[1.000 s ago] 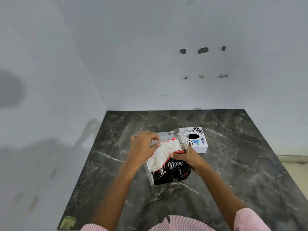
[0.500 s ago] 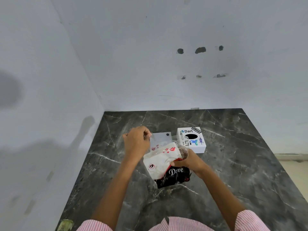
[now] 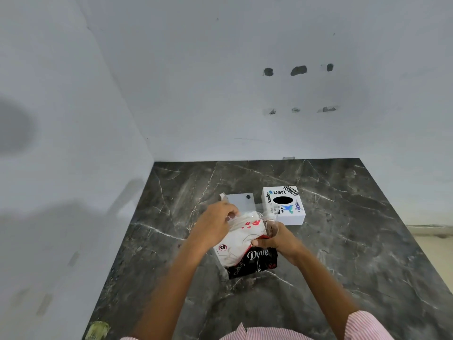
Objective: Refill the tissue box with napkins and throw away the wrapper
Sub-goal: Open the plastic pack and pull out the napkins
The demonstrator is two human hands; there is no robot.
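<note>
A white tissue box (image 3: 284,204) with stickers and a black oval slot stands on the dark marble table (image 3: 343,241). In front of it I hold a napkin pack (image 3: 241,251) in a clear plastic wrapper, white above and black with "Dove" lettering below. My left hand (image 3: 215,224) pinches the wrapper's upper left edge. My right hand (image 3: 277,238) grips the pack's right side. The white napkins bulge out of the top of the wrapper. A flat white panel (image 3: 239,200) lies on the table behind my left hand, beside the box.
White walls close the table in at the left and back. A yellow-green patch (image 3: 98,330) sits at the table's near left corner. The table's right edge drops to a pale floor (image 3: 434,251).
My left hand pulled the wrapper's edge out to the left, then came back toward the pack. The napkins show more above the wrapper. The tissue box is now uncovered.
</note>
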